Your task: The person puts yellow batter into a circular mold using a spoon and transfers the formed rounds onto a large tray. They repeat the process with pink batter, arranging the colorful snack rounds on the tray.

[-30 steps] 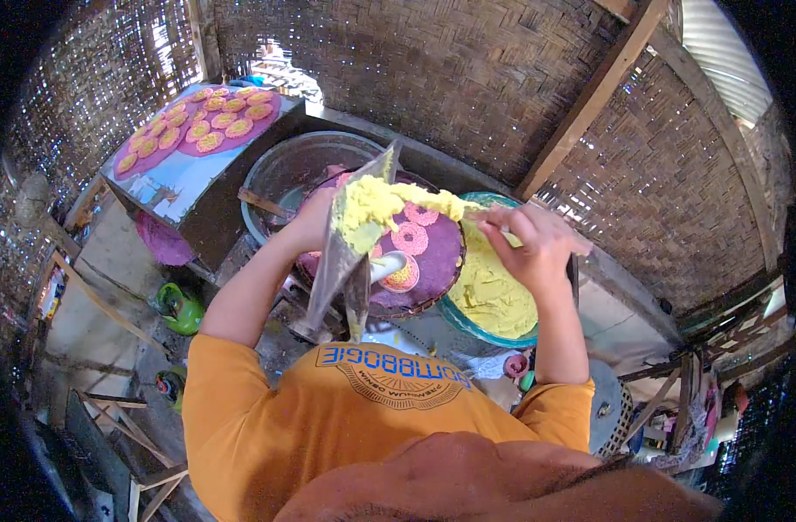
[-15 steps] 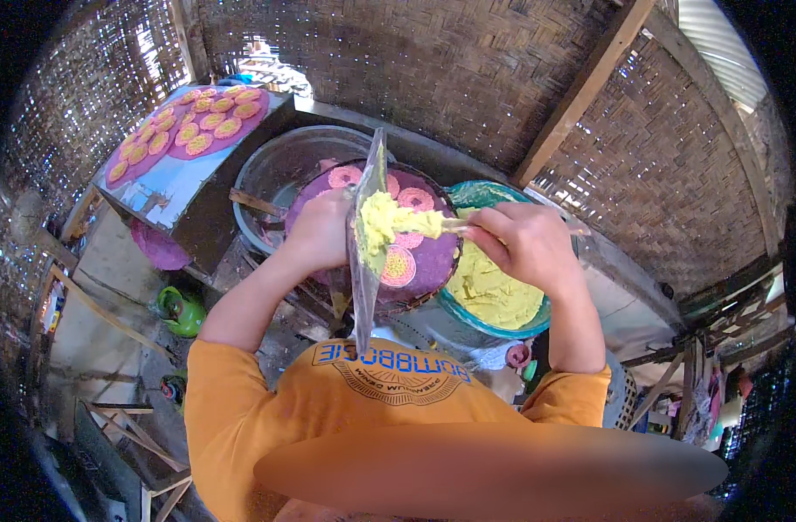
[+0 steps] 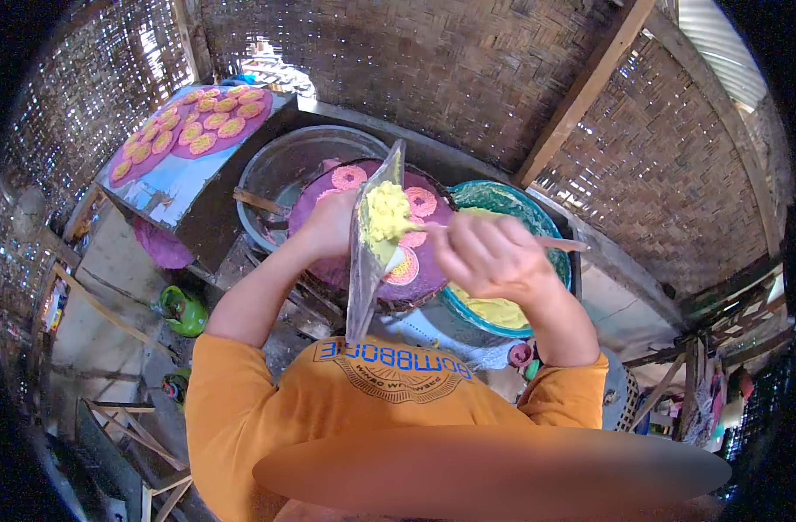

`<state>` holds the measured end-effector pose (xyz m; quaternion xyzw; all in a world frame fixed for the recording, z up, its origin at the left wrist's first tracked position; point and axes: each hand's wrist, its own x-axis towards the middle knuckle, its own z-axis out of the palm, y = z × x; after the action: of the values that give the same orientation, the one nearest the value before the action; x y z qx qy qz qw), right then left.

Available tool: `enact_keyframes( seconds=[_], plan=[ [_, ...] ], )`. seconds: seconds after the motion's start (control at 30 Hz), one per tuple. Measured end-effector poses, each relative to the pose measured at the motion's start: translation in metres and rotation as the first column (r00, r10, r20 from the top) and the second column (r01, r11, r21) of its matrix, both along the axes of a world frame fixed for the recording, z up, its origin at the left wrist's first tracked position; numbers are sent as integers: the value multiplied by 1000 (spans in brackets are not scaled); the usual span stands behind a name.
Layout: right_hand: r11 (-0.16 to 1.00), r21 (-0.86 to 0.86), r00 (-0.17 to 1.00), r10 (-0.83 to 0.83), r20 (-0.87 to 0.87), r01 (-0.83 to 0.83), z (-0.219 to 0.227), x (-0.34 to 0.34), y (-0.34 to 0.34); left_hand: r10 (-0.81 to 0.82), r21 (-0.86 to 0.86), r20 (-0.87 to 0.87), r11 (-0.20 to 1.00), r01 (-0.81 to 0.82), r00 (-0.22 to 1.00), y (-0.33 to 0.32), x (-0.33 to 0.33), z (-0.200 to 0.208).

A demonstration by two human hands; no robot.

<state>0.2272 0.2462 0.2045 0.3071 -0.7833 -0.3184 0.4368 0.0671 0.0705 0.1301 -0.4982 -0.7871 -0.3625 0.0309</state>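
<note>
Woven walls (image 3: 415, 78) surround the work. Left grip (image 3: 331, 224) holds a clear bag (image 3: 363, 287), fingers hidden; right grip (image 3: 494, 257) clasps a flat stick (image 3: 561, 244), its tip at yellow paste (image 3: 386, 211) inside, apparently filling; next calls for a wide bag mouth. Below sits a purple tray (image 3: 430, 265); rightward, a teal basin (image 3: 521, 205).

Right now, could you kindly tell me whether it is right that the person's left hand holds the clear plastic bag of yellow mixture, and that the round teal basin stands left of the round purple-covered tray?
Not quite: the round teal basin stands right of the round purple-covered tray, as the head view shows. The left hand does hold the clear plastic bag of yellow mixture.
</note>
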Motion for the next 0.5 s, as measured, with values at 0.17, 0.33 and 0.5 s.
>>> enact_keyframes(
  seconds=[0.17, 0.33, 0.5],
  plan=[
    [798, -598, 996, -89, 3, 73, 15, 43, 39, -181, 370, 344, 928, 44, 921, -5, -23, -7],
    [-412, -886, 898, 439, 10, 212, -61, 7, 17, -320, 514, 282, 846, 139, 905, 57, 18, -16],
    [-328, -882, 912, 345, 221, 338, -87, 39, 24, -283, 449, 309, 885, 123, 908, 59, 5, -18]
  ],
)
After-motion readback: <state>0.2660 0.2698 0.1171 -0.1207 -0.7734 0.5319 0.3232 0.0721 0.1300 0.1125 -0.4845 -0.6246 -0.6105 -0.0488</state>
